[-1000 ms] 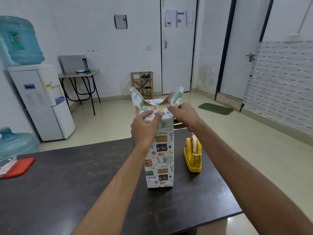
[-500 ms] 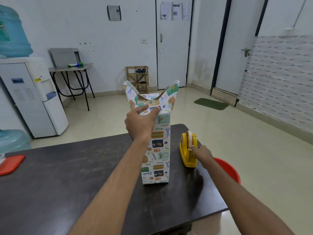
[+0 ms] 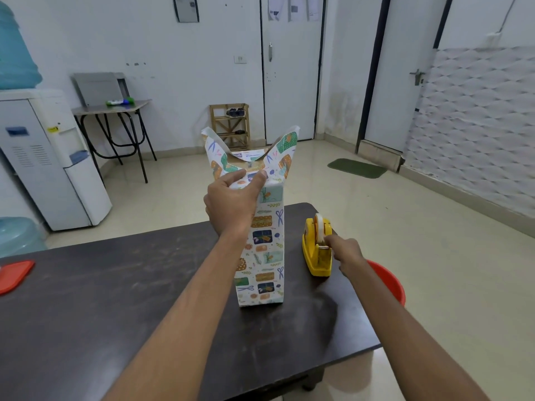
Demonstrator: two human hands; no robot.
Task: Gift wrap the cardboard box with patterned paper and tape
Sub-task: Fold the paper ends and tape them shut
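A tall box wrapped in patterned paper (image 3: 265,247) stands upright on the dark table (image 3: 115,299). At its top the paper is unsealed, with two flaps (image 3: 285,153) sticking up and brown cardboard showing between them. My left hand (image 3: 231,201) presses the near flap down on the box's top edge, thumb and fingers pinching the paper. A yellow tape dispenser (image 3: 317,250) sits right of the box. My right hand (image 3: 344,253) is at the dispenser's cutter end, fingers pinched on the tape end.
A red bucket (image 3: 389,280) sits on the floor just past the table's right edge. A red lid (image 3: 14,274) lies at the table's left edge. A water cooler (image 3: 49,157) and spare bottle (image 3: 17,235) stand at the left.
My right hand left the top of the box and went down to the tape dispenser, where it now holds the tape end. My left hand kept the flap pressed down.
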